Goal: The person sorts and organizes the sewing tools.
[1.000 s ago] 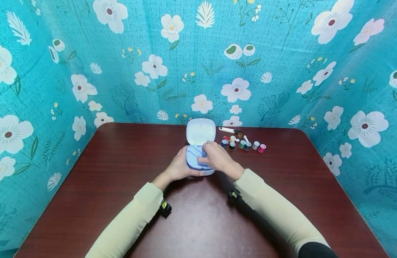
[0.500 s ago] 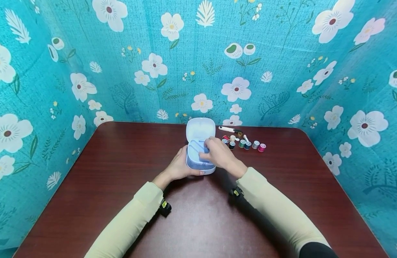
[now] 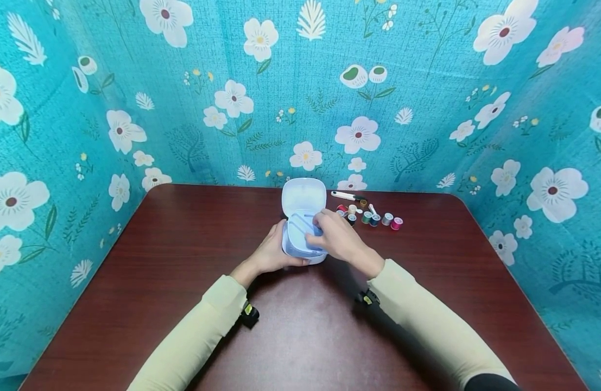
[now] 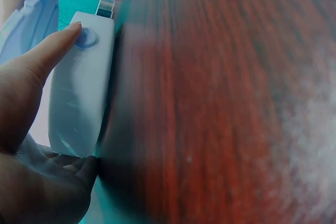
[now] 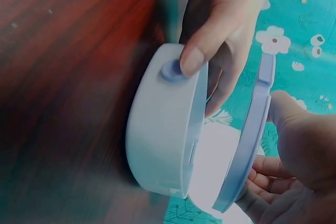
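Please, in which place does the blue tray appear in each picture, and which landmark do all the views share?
Head: blue tray near the centre, held by the right hand.
Left wrist: blue tray at the upper left edge, partly cut off.
Right wrist: blue tray right of centre, seen edge-on.
Shared landmark: the white box, gripped by the left hand.

1 L hand [image 3: 268, 252] & 1 R hand [image 3: 343, 237]; 2 pale sleeves [image 3: 195, 331]; 2 blk wrist cams [image 3: 250, 316], 1 per arm; 1 white box [image 5: 157, 124] w/ 1 lid [image 3: 304, 194] & 1 blue button [image 5: 170, 71]; 1 pale-blue tray [image 3: 296, 234]; approx. 8 thread spools [image 3: 397, 224]: 1 red, 1 cream, 2 blue, 1 blk, 1 green, 1 grey, 1 pink, some part hidden; 1 b/w tool [image 3: 344, 195]; 1 sm. amber item [image 3: 363, 203]; 1 table [image 3: 295, 336]
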`<state>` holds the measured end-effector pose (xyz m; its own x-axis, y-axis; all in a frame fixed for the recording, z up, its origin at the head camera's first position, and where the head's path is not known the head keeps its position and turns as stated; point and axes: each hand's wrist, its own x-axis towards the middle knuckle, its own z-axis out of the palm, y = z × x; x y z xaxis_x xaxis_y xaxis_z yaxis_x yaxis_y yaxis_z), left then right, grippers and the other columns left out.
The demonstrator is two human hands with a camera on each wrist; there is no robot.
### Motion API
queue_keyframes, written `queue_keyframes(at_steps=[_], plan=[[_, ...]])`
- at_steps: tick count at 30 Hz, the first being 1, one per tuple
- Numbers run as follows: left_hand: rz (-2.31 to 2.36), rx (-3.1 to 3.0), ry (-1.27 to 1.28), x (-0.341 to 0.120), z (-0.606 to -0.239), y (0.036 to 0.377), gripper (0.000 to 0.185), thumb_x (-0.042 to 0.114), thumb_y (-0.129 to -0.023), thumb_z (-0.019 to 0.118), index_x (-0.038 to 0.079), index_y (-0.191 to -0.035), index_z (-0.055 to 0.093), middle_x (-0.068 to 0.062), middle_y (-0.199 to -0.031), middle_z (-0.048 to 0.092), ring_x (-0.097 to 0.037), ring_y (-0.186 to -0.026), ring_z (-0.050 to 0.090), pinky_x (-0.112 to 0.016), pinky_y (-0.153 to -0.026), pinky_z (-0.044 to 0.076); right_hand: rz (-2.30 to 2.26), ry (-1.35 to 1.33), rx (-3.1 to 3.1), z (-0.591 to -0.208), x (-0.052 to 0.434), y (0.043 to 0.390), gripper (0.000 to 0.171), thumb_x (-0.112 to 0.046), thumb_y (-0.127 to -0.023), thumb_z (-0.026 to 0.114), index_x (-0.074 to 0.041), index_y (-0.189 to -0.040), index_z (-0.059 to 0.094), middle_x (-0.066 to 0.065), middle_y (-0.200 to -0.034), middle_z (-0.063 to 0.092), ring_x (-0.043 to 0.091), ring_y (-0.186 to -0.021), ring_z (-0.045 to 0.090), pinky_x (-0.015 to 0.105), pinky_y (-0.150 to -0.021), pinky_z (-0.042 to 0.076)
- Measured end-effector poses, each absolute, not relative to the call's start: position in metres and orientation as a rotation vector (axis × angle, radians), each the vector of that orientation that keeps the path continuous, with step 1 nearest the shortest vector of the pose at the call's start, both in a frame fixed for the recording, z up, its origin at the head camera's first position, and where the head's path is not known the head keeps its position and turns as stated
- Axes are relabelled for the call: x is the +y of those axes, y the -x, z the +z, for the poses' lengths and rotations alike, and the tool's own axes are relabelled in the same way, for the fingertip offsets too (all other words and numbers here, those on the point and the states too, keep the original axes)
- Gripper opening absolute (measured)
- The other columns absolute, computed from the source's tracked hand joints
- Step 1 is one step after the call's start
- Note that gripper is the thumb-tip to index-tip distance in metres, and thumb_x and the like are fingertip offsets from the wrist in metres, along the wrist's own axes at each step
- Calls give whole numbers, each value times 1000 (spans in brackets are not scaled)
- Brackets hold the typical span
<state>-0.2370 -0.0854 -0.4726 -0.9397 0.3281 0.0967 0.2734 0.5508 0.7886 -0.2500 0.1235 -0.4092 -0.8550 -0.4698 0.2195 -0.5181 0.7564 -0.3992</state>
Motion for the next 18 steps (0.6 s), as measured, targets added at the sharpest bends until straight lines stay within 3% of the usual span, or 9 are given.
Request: queue_keyframes(at_steps=[9,18], plan=[[1339,2723,-573,-86,-475,240,112,27,-68,96,3,-155,29,-18,-145,45,-31,-132,43,-47,-110,40,682,-872,-2820,-404,130,223,33,-30,-88,77,-2,-104,69,5,-89,59,15,-72,53,28,-64,48],[1298,2747,-618,-88,-477,243,93,17,-75,82,-1,-152,33,-23,-146,43,-32,-136,41,-46,-110,39,586,-964,-2810,-404,134,199,35,-33,-88,77,-4,-106,69,0,-86,54,12,-71,49,26,-61,44]])
